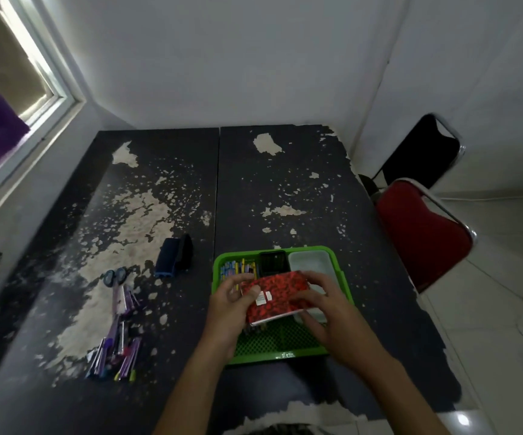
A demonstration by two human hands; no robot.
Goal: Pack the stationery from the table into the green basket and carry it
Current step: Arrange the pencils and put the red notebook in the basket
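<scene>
A green basket (219, 265) sits on the dark table in front of me. Over it I hold a red-and-black patterned notebook (280, 288) with both hands: my left hand (229, 306) grips its left end and my right hand (332, 315) its right end. Inside the basket lie coloured pens (238, 268) at the back left, a black box (272, 262) and a pale grey case (312, 262). To the left on the table lie a pile of purple pens (119, 350), scissors (115, 276) and a dark blue case (172, 257).
The table (285, 189) has a worn, peeling black top and meets the wall at the back. A window is at the left. A red chair (423, 237) and a black chair (423, 149) stand at the table's right edge. Cables lie on the floor at the right.
</scene>
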